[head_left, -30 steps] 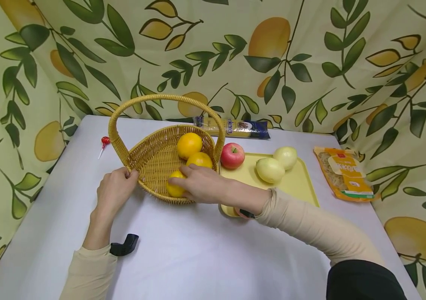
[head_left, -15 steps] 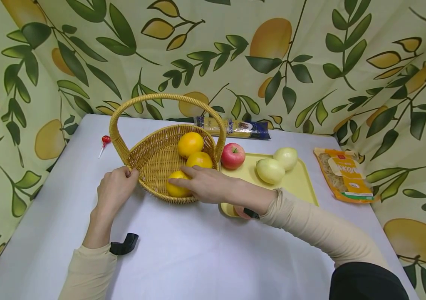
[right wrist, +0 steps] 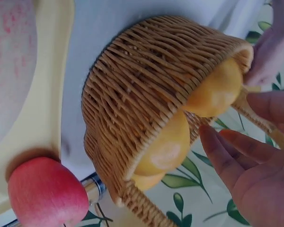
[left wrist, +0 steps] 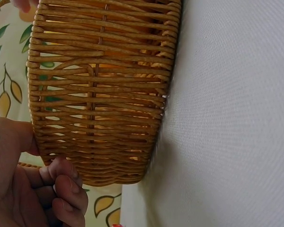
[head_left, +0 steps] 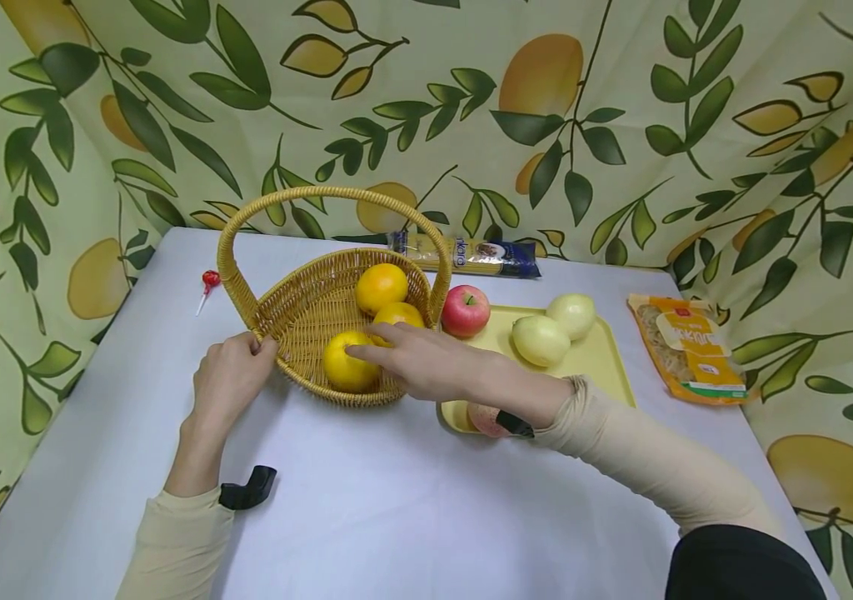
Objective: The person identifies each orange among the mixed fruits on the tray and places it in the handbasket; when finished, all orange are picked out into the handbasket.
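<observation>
Bordering leafy drapes, a white table bears the basket.

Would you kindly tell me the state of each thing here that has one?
Basket: upright, partly filled
Three oranges: unpeeled, inside the basket
Left hand: pinching the basket
Right hand: outstretched, holding nothing
Yellow tray: flat, bearing produce
Red apple: unpeeled, stem up
Pale onions: side by side
Pinkish fruit: only partly visible
Spaghetti packet: lying flat, filled
Food bag: lying flat, filled; seal unclear
Lollipop: lying down
</observation>
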